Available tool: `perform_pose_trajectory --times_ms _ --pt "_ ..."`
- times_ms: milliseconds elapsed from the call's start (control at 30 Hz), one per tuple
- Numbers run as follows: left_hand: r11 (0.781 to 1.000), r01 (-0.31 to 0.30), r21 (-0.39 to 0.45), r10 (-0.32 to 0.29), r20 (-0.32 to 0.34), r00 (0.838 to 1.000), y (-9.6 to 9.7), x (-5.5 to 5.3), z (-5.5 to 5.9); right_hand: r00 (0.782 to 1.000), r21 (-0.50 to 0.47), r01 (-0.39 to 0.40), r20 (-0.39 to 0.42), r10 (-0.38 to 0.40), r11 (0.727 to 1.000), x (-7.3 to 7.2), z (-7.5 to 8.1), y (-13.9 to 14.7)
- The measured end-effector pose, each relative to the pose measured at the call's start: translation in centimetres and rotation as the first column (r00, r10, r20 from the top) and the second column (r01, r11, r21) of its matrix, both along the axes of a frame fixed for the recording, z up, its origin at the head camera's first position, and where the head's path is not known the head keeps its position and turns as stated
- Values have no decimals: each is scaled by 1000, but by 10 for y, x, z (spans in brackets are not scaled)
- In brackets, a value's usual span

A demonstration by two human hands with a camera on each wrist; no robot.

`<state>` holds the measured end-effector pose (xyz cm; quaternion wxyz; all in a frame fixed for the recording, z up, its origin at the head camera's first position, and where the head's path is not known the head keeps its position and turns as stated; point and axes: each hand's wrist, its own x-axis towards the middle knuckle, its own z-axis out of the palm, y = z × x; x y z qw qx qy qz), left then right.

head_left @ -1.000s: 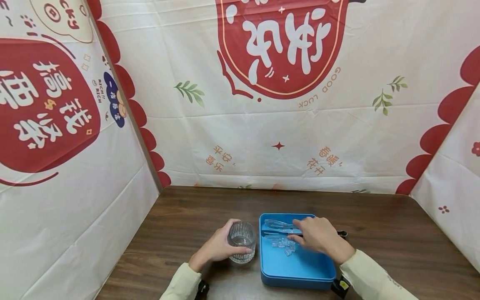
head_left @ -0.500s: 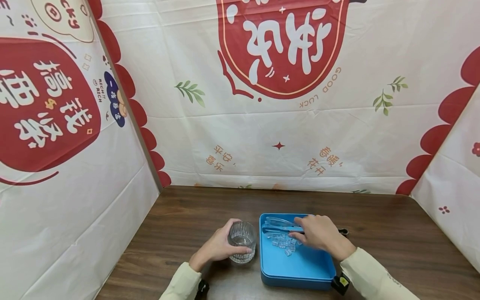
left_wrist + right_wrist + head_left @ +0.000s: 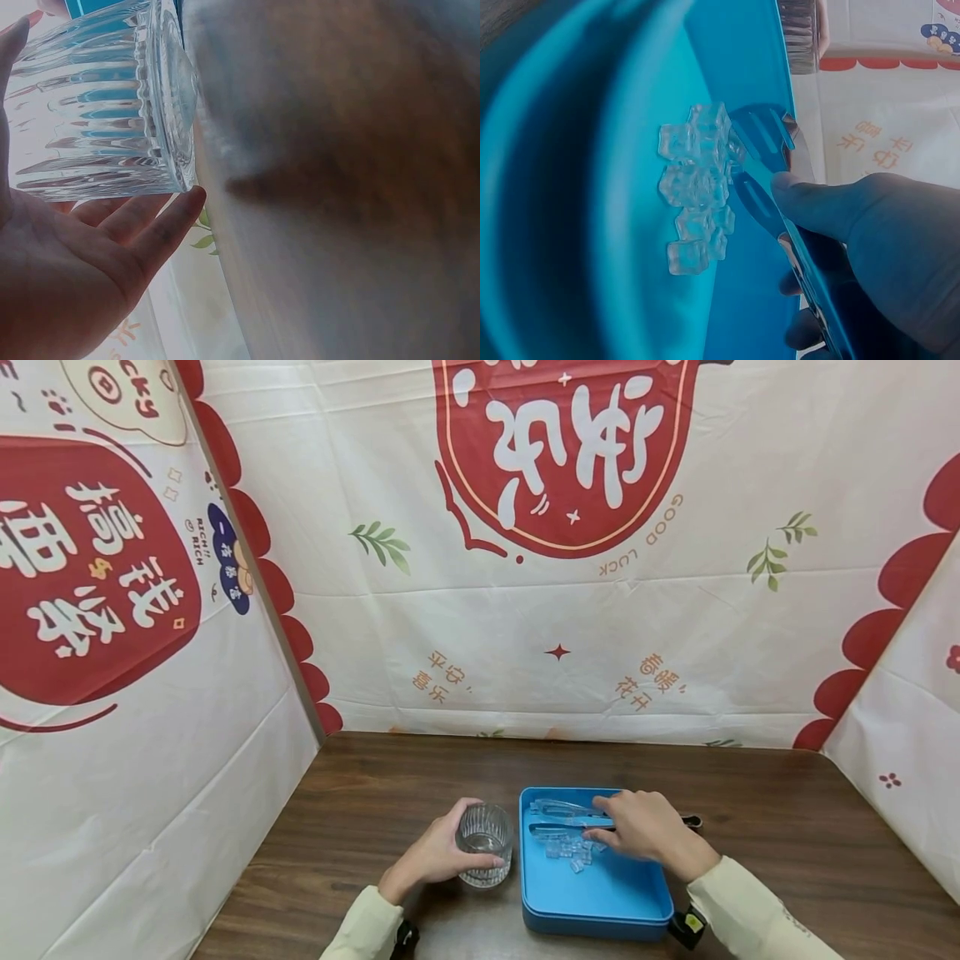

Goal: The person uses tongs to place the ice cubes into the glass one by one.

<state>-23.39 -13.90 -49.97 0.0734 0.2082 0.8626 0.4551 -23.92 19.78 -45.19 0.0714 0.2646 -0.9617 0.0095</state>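
Note:
My left hand (image 3: 435, 856) grips a clear ribbed drinking glass (image 3: 486, 864), thumb across its near side and fingers behind. In the left wrist view the ribbed glass (image 3: 97, 105) lies against the fingers, its base close to the table. My right hand (image 3: 648, 831) holds shiny metal tongs (image 3: 555, 829) over the far part of a blue tray (image 3: 592, 928). The right wrist view shows the tongs' slotted heads (image 3: 759, 199) spread apart beside a small heap of clear ice cubes (image 3: 686, 187). One cube sits close to the heads.
Glass and tray stand side by side on a dark wood table (image 3: 375, 785). The tray's raised rim surrounds the cubes. White cloth walls (image 3: 480, 627) with red prints close off the back and both sides.
My right hand has moved slightly right. The tongs' arms stand wider apart than half a second ago, the near arm having come toward me. My left hand and the glass have stayed in place.

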Motion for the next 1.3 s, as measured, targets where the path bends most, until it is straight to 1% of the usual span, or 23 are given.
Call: perform_pose_trajectory --times_ms 233,567,800,1033,1167,1300 --pt "1000 -3 0 3 9 1000 0 0 1 999 -11 -47 5 47 999 -1 -3 -3" --pt "1000 4 4 -4 1 1000 2 1 1 997 -29 -81 9 81 996 -2 -6 -8" --pt "1000 7 3 -7 21 1000 2 0 4 996 -39 -86 31 87 996 -2 -7 -9" --pt "1000 10 -3 -10 38 999 1 0 4 996 -34 -68 58 70 997 -1 -8 -11" --pt "1000 9 -2 -9 34 999 1 0 4 997 -21 -61 48 62 998 0 -8 -11" --pt "1000 2 -2 -2 27 1000 1 -1 3 998 -1 -61 12 61 998 -1 -8 -9"
